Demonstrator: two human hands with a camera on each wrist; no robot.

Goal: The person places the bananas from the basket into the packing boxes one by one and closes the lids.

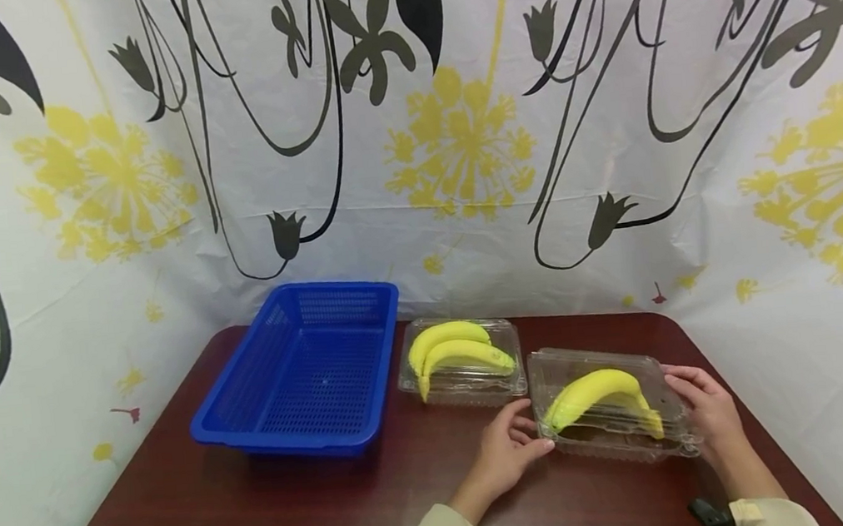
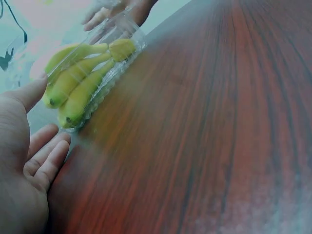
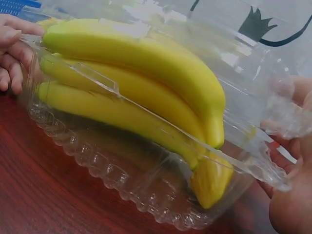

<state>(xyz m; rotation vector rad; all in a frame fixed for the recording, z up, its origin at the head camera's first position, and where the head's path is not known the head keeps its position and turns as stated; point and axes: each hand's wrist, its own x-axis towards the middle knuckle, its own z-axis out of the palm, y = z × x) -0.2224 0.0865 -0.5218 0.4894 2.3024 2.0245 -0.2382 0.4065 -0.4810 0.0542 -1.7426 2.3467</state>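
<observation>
A clear plastic clamshell box (image 1: 595, 358) stands at the right of the table with a bunch of yellow bananas (image 3: 136, 73) inside. At its left front corner is my left hand (image 1: 503, 450); the thumb touches the box and the other fingers (image 2: 53, 156) hang loosely bent beside it. My right hand (image 1: 709, 409) grips the right end by its rim; the clear plastic (image 3: 265, 170) partly covers the fingers in the right wrist view. To the left, a second clear clamshell box (image 1: 433, 397) holds more bananas (image 1: 459, 351).
A blue plastic basket (image 1: 210, 428) with slotted walls stands at the left of the dark red wooden table (image 1: 277, 509). A patterned white sheet (image 1: 419, 238) hangs behind the table and at both sides. A small black object (image 1: 709, 513) shows by the right sleeve.
</observation>
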